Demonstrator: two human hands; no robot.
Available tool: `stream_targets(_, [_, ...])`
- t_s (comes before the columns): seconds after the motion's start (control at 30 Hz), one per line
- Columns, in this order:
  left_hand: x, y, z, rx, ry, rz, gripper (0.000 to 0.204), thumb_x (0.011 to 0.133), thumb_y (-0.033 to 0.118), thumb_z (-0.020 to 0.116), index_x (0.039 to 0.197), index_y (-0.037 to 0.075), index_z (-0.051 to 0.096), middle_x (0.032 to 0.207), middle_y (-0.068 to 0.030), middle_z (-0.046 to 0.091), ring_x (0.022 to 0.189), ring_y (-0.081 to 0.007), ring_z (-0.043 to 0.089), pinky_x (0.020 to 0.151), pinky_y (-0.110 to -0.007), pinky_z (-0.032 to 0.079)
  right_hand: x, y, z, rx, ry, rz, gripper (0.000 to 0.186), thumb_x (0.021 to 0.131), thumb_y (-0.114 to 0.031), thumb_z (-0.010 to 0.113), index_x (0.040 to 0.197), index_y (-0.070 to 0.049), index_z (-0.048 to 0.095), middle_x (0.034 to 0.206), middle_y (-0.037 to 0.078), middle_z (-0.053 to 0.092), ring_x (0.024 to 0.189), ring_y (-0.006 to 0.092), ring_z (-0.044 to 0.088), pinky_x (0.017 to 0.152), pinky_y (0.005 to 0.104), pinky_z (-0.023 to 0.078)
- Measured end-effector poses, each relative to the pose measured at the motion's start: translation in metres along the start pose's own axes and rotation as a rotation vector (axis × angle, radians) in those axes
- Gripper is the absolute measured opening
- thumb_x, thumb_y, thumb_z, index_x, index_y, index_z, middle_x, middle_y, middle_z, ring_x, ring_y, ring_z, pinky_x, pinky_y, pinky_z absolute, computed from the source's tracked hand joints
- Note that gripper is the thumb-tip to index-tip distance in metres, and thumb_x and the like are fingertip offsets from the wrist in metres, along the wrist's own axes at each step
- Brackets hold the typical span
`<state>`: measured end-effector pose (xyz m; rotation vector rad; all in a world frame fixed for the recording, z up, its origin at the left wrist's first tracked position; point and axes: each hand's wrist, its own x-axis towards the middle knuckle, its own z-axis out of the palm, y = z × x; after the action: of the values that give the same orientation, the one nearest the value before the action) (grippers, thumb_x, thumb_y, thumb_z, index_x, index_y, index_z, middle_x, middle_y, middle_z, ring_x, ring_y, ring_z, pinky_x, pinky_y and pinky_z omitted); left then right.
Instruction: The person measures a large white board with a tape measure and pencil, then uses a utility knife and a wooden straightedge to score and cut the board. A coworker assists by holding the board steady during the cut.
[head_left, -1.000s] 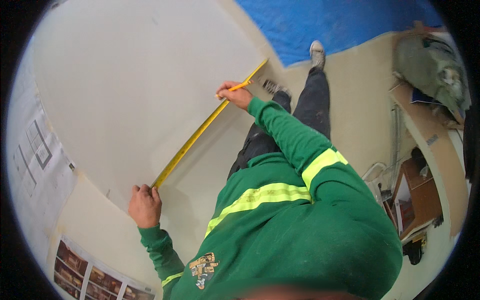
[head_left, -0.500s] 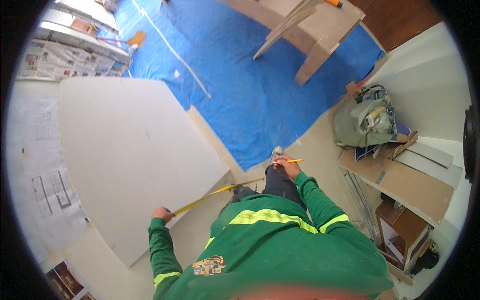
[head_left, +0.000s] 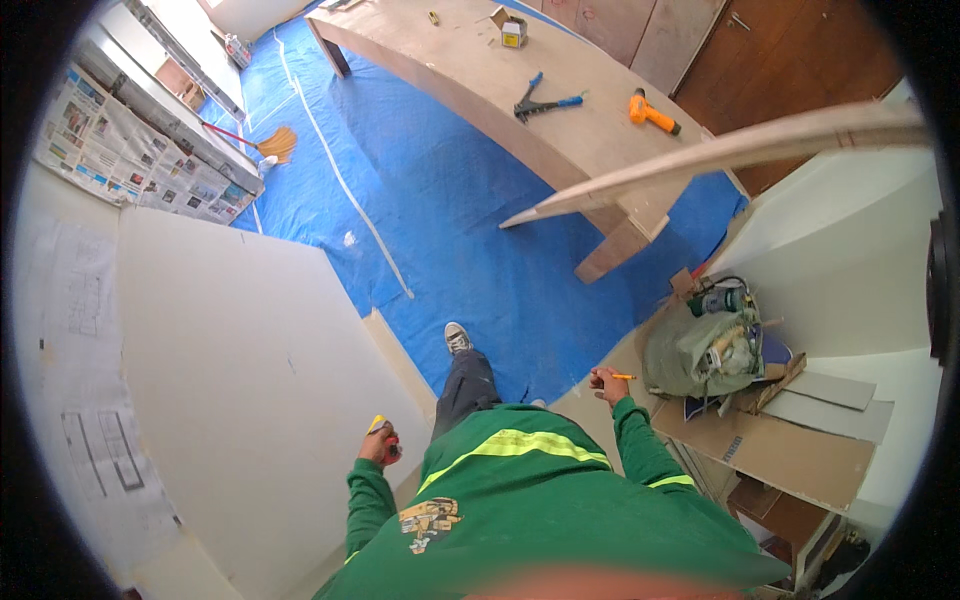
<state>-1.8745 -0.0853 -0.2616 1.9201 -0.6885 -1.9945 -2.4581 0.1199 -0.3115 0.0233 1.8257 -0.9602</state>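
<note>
My left hand (head_left: pixel 376 443) is closed round a red tape measure (head_left: pixel 393 449), and a short bit of yellow blade (head_left: pixel 377 424) shows at its top. Beside that hand a large white board (head_left: pixel 250 390) leans on the left. My right hand (head_left: pixel 607 385) grips a yellow pencil (head_left: pixel 625 377), whose end sticks out to the right. The right hand is held out in the air, left of a greenish bag (head_left: pixel 690 355). One foot in a sneaker (head_left: pixel 456 338) is forward on the blue sheet (head_left: pixel 400 190).
Ahead stands a long wooden workbench (head_left: pixel 450 70) bearing a blue-handled hand tool (head_left: pixel 545 105), an orange tool (head_left: pixel 652 112) and a small box (head_left: pixel 513 34). A long wooden strip (head_left: pixel 700 155) slants across its near end. Boards lie on a cardboard-topped stack (head_left: pixel 790 455) at right; a broom (head_left: pixel 275 145) is far left.
The stretched yellow blade has drawn back into the tape measure. My left hand has left the board's edge and come inward. I have stepped forward; more of the workbench shows.
</note>
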Motion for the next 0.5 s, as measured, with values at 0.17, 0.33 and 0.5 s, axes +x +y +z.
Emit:
stream_targets(0.17, [0.109,0.074,0.045,-0.148,0.050,-0.026,0.030,0.101,0.034,0.059,0.088,0.008,0.061,0.067,-0.0039,0.058,0.051,-0.0191,0.056,0.047,-0.036,0.047,0.025,-0.071,0.068,0.053,-0.061,-0.092,0.036,0.105,-0.037,0.052,0.125,-0.010,0.064,0.097,0.006,0.071,0.082,0.0174,0.070,0.072,0.0364,0.052])
stream_targets(0.33, [0.178,0.218,0.090,0.189,-0.011,0.365,0.040,0.103,0.042,0.057,0.087,0.006,0.063,0.064,-0.0023,0.054,0.049,-0.0167,0.052,0.045,-0.034,0.041,0.050,-0.233,0.191,-0.106,-0.357,-0.177,0.043,0.104,-0.045,0.057,0.127,-0.010,0.065,0.100,0.006,0.072,0.092,0.0187,0.072,0.076,0.0356,0.054])
stream_targets(0.5, [0.207,0.371,0.180,0.001,-0.234,0.470,0.052,0.105,0.057,0.054,0.084,0.011,0.060,0.069,-0.0007,0.055,0.056,-0.0143,0.054,0.049,-0.032,0.041,0.050,-0.369,0.327,-0.260,-0.701,-0.345,0.050,0.102,-0.051,0.060,0.130,-0.010,0.063,0.113,0.007,0.069,0.107,0.0191,0.069,0.079,0.0382,0.056])
